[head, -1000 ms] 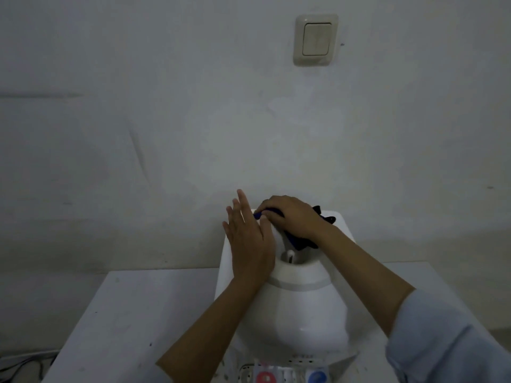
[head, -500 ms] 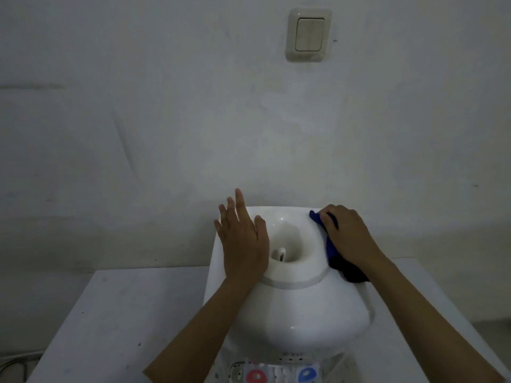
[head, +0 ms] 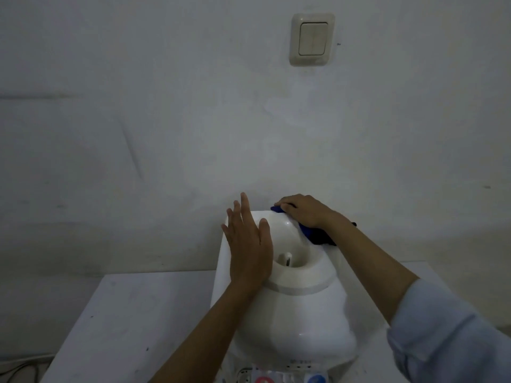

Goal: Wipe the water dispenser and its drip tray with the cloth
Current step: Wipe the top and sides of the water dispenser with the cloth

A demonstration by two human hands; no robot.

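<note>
Head view: at nine o'clock of the well, the left hand (head: 249, 244) lies flat, fingers straight, steadying the water dispenser (head: 293, 313), probably light and slick. At one o'clock on its back rim, the right hand (head: 304, 210) clutches the soft, bunched cloth (head: 312, 233) beneath its palm.

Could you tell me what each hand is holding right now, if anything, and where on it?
The right hand grips the blue cloth bunched under its palm at the back rim of the water dispenser. The left hand holds nothing, resting flat on the dispenser top.
</note>
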